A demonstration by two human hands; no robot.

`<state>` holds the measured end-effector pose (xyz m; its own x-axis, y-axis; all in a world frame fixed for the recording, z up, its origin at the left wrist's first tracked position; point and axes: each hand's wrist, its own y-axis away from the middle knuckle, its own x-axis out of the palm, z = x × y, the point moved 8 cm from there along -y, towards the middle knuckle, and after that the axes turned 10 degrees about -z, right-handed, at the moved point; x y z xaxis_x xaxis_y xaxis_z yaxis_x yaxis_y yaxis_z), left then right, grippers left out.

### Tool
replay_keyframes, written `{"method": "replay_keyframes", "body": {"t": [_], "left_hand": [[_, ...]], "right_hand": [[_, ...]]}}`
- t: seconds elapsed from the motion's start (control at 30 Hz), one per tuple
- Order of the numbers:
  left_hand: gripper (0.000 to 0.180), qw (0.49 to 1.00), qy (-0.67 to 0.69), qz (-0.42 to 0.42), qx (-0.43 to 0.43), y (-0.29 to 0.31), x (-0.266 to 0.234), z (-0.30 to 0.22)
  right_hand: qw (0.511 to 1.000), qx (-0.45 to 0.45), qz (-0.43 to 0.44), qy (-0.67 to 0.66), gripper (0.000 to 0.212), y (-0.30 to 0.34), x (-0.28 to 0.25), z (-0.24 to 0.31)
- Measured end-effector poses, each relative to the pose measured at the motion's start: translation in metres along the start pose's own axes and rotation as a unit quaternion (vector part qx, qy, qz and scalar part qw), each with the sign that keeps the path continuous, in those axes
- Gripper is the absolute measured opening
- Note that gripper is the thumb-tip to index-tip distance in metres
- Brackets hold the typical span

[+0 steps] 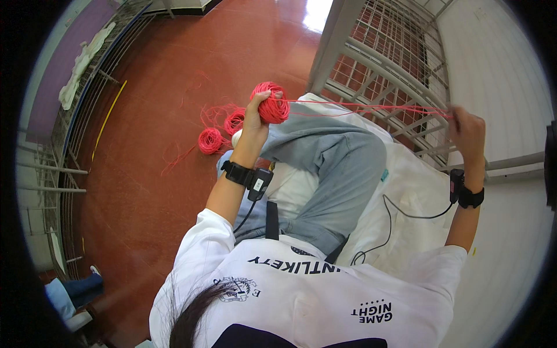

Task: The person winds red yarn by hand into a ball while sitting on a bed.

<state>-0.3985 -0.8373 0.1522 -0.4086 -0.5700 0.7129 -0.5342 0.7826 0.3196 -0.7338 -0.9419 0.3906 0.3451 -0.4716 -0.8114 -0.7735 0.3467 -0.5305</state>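
A round ball of red cord (272, 103) sits in my left hand (259, 107), whose fingers wrap round it above my bent leg. Several red strands (371, 106) stretch taut from the ball across to the right. Their far end is gripped by my right hand (466, 130), raised near the white wall with its fingers closed and slightly blurred. On the floor beyond my left hand lie two more red cord balls (210, 141), one partly hidden behind my forearm, with loose red strands tangled about them.
I sit on a white-covered surface (406, 168) with a metal-barred frame (377, 69) at its far right end. Black wrist devices (258, 181) with cables are strapped to both forearms. A metal rack (104, 64) lines the left. Another person's leg (84, 290) shows at lower left.
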Motion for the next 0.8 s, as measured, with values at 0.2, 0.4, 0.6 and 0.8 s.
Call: {"method": "replay_keyframes", "body": {"t": [0.2, 0.4, 0.6, 0.8], "left_hand": [[0.034, 0.998, 0.032, 0.018, -0.049, -0.007, 0.01, 0.01], [0.028, 0.993, 0.09, -0.024, -0.072, -0.014, -0.027, 0.02], [0.023, 0.998, 0.036, -0.044, -0.039, -0.032, -0.073, -0.002], [0.028, 0.999, -0.014, -0.015, 0.029, -0.04, 0.025, -0.023]], "right_hand": [[0.792, 0.353, -0.172, -0.467, 0.028, 0.029, 0.047, -0.028], [0.531, 0.415, -0.034, -0.737, 0.029, 0.061, 0.178, 0.012], [0.996, 0.018, 0.067, -0.055, 0.018, 0.026, 0.106, -0.012], [0.996, 0.037, -0.021, 0.074, 0.011, -0.009, 0.009, -0.058]]}}
